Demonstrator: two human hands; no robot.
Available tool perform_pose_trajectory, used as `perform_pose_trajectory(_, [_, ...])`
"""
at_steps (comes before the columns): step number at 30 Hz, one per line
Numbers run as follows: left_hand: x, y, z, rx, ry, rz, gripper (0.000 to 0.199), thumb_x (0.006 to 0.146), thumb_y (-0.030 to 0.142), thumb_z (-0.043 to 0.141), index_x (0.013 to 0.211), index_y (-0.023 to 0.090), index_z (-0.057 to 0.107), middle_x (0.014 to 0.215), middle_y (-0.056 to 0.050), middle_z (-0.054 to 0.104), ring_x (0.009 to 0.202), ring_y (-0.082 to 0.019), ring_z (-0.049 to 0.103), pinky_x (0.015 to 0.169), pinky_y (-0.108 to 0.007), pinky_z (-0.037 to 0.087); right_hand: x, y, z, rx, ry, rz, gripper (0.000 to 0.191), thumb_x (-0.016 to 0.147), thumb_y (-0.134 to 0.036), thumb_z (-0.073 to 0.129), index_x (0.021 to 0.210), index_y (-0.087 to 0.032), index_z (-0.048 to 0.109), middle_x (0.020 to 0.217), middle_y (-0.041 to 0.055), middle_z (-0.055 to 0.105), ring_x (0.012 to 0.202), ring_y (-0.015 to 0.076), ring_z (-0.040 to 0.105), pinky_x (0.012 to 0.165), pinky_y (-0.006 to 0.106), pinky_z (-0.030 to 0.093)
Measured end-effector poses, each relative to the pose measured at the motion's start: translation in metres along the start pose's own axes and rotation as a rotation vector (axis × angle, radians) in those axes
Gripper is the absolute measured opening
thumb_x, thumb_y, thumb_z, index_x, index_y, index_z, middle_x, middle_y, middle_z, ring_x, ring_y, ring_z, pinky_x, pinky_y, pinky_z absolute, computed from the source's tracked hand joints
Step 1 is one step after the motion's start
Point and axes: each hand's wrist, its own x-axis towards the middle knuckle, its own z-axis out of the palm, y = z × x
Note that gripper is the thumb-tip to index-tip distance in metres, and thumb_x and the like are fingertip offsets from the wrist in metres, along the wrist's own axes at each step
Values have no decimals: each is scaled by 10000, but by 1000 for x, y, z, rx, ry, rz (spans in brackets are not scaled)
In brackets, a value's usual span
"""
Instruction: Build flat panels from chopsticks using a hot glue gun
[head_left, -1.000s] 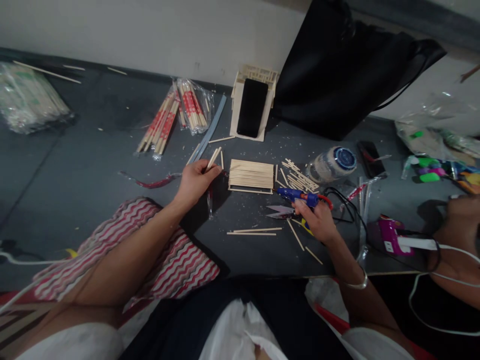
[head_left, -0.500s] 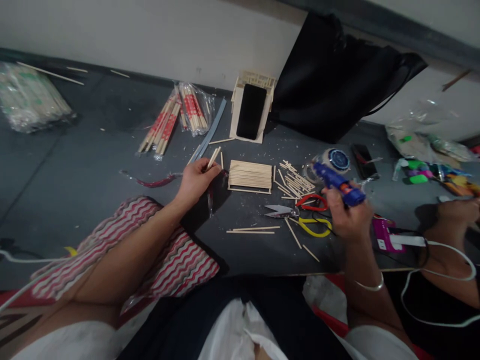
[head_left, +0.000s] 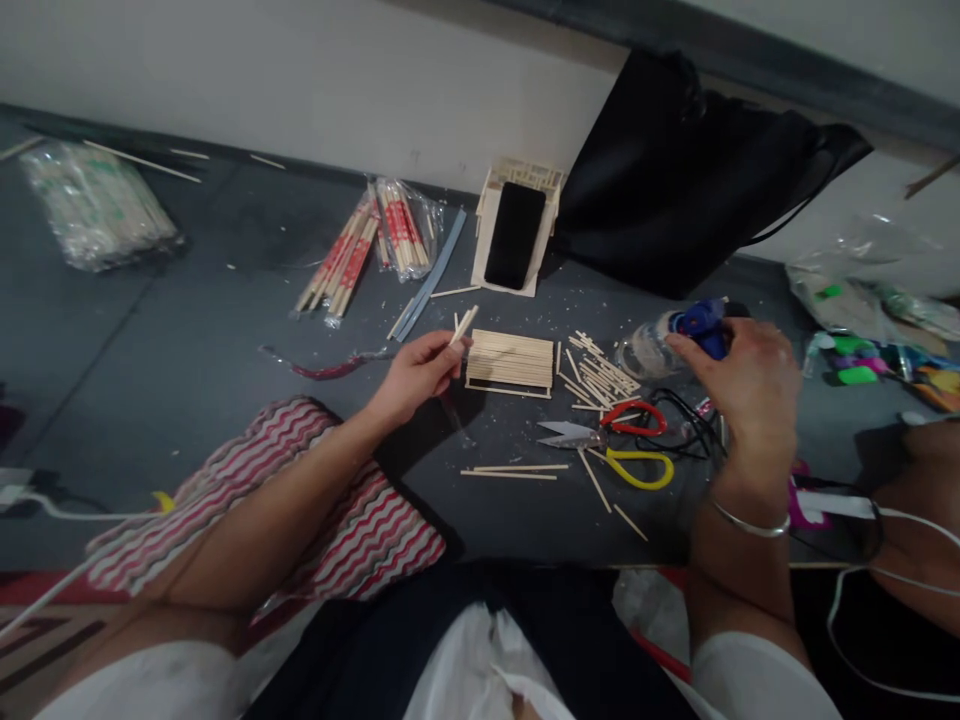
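My left hand (head_left: 421, 377) pinches a few short wooden sticks (head_left: 465, 324) that point up from its fingertips. Just right of it, a flat panel of sticks laid side by side (head_left: 511, 358) rests on the dark table. My right hand (head_left: 750, 375) is closed on a blue glue gun (head_left: 703, 325), held by a clear jar at the right. A pile of short cut sticks (head_left: 600, 375) lies between the panel and the jar. Below the pile are scissors (head_left: 571, 434) with one red and one yellow handle, blades apart.
A black phone (head_left: 516, 235) leans on a stick structure at the back, beside a black bag (head_left: 637, 180). Packed chopsticks (head_left: 349, 258) and a striped cloth (head_left: 375, 530) lie leftward. Another person's arm (head_left: 919, 500) is at the right edge.
My right hand has moved right and slightly up with the glue gun, which has turned. My left hand has shifted slightly right, toward the panel, still holding sticks. The whole view has shifted a little.
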Motion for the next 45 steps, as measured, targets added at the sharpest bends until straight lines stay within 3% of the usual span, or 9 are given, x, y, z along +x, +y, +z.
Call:
perform_pose_trajectory(4, [-7,0,3,71,-170,20,418,823,571,635,922,166,667,567,53,479,457,-78,355,423,-208,246,-12,-15,-18,8,66,-12,541,857,-639,667,1077,-145,694,902,166,651,950,374,602,870,568,470])
perform_pose_trajectory(7, [-12,0,4,189,-257,86,416,881,568,569,912,168,682,594,39,496,520,-100,419,476,-216,325,-31,-45,-20,168,239,-131,375,933,-477,657,1170,-186,676,904,112,673,839,280,618,822,479,514])
perform_pose_trajectory(11, [-20,0,6,438,-403,222,347,958,463,481,903,182,677,657,15,570,621,-133,533,594,-229,418,-60,-90,5,441,76,-537,236,1003,-323,600,1201,-215,671,968,74,720,826,204,663,757,340,546])
perform_pose_trajectory(16, [-26,-2,9,672,-515,329,271,1002,325,427,904,197,645,738,-13,641,700,-155,599,671,-238,426,-73,-108,31,484,-40,-715,202,1025,-225,544,981,-212,740,854,58,732,786,175,670,711,291,531])
perform_pose_trajectory(20, [-26,-2,10,718,-510,325,249,1010,307,426,891,204,620,730,-7,632,678,-152,587,660,-239,407,-69,-100,32,574,-123,-667,177,1007,-318,589,993,-226,740,902,66,752,838,193,691,747,312,547])
perform_pose_trajectory(23, [-27,-2,11,724,-507,329,262,1000,305,424,822,212,592,679,0,593,644,-158,571,635,-248,388,-66,-97,30,693,-314,-595,186,993,-347,600,915,-247,738,881,59,751,839,200,697,763,327,548])
perform_pose_trajectory(28, [-30,-2,14,772,-535,334,267,1002,315,412,862,218,618,743,-26,658,712,-177,614,655,-256,400,-63,-98,27,867,-545,-395,135,932,-359,665,945,-243,733,844,37,727,689,161,641,633,287,513])
perform_pose_trajectory(32, [-32,-2,15,839,-532,330,259,1000,310,421,912,221,647,851,-51,711,796,-190,651,693,-257,417,-60,-98,26,932,-630,-406,153,932,-319,648,829,-227,714,767,20,695,646,141,599,592,263,467])
perform_pose_trajectory(45, [1,11,-33,730,-244,135,277,838,380,519,625,207,561,560,39,481,554,-126,442,558,-243,320,-41,-73,52,798,-587,-377,175,886,-277,619,758,-228,728,759,32,704,667,158,598,638,283,459])
